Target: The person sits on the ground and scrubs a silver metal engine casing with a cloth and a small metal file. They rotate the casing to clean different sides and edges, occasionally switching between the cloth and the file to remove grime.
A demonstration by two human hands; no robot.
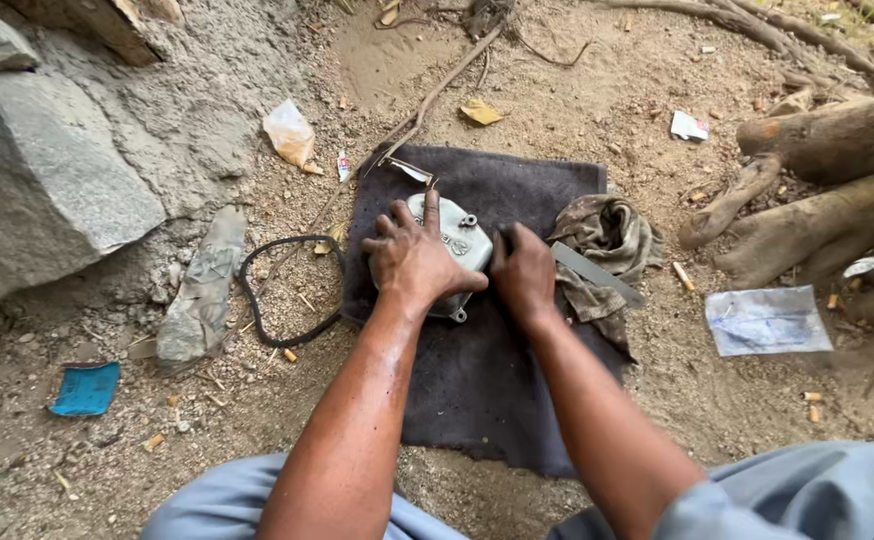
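Looking down from a head-worn camera at two bare forearms reaching over a dark grey cloth (477,400) spread on sandy ground. A pale metal engine cover (462,245) lies on the upper part of the cloth. The left hand (415,258) rests flat on top of the cover with its fingers spread wide, pressing down rather than gripping. The right hand (524,272) sits just beside it at the cover's right edge, fingers curled into a loose fist; a flat grey metal strip (597,273) runs out from under it to the right, but whether the hand grips the strip cannot be told. A crumpled brown rag (607,240) lies against the cloth's right edge, under the strip. A black rubber ring (257,300) lies looped on the dirt left of the cloth, near a flat grey stone (200,290). A large grey rock (47,190) fills the upper left. Thick tree roots (817,200) spread at the right, with a clear plastic packet (767,320) just below them. A blue scrap (87,388) lies at lower left. Grey-blue trousers (787,495) show along the bottom edge
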